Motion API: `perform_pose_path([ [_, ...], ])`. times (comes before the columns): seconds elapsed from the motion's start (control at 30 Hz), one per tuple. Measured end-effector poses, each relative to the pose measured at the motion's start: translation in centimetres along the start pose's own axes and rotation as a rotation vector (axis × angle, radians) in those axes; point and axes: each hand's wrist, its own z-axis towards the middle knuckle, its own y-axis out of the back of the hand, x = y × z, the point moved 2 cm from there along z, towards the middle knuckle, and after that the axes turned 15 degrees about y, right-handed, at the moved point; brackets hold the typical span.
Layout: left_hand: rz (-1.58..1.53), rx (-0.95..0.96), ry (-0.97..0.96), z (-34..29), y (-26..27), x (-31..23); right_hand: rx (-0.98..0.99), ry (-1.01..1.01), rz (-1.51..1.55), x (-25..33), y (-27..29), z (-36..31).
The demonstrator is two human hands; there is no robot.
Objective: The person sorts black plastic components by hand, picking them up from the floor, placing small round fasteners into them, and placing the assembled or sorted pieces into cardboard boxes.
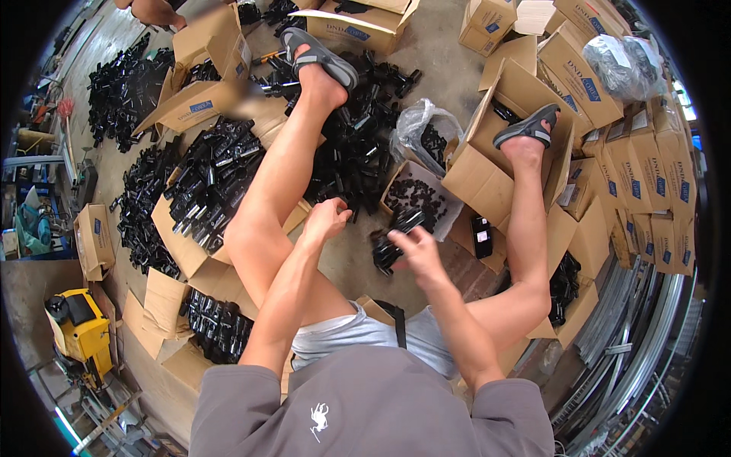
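Observation:
My right hand [420, 255] grips a glossy black plastic part [387, 251], smeared by motion, in front of my lap. To its left my left hand [327, 219] is raised with its fingers curled together; whatever it may hold is too small to make out. Just beyond the right hand stands an open box [451, 204] lined with plastic, with many small black pieces [415, 199] in it. A clear plastic bag [411, 126] with more small black pieces rests behind that box. Past my left hand spreads a large heap of black parts [352, 152] on the floor.
Cartons of black parts [217, 175] flank my left leg. My right foot is over an open carton [476, 179]. Stacked cartons [640, 175] and metal profiles [632, 335] stand at right. A yellow machine [80, 324] is at left. Another person's limb [156, 11] shows far left.

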Motion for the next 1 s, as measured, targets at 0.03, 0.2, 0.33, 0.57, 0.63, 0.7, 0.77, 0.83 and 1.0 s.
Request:
perform_pose_path([
  [0.03,-0.008,-0.030,-0.014,0.6,-0.5,0.1,0.004,0.023,-0.144,-4.4,-0.3,0.9],
  [0.2,-0.004,-0.100,-0.002,0.9,-0.8,1.2,0.104,0.238,-0.899,-5.8,-4.7,3.7],
  [0.33,0.098,-0.014,0.074,2.2,-2.2,3.0,0.207,0.317,-1.295,-7.3,-5.7,6.6],
  [0.57,0.482,0.268,0.000,3.9,-11.1,3.4,0.212,0.152,-1.437,-12.9,-2.2,6.3],
  [0.63,0.338,0.267,-0.006,1.9,-13.4,1.1,0.187,0.207,-1.358,-13.3,0.3,5.0],
  [0.7,0.069,-0.016,0.136,1.6,-15.1,3.7,0.165,0.149,-1.164,-12.1,0.4,5.1],
  [0.77,-0.089,-0.085,0.187,3.6,-15.2,7.7,0.167,0.184,-1.052,-14.0,-0.2,6.0],
  [0.83,-0.212,0.026,0.250,3.3,-15.7,5.5,0.074,0.117,-0.958,-13.1,3.1,4.4],
  [1.0,0.002,0.050,0.308,0.1,-13.5,3.1,0.040,-0.071,-0.943,-13.9,5.4,3.4],
])
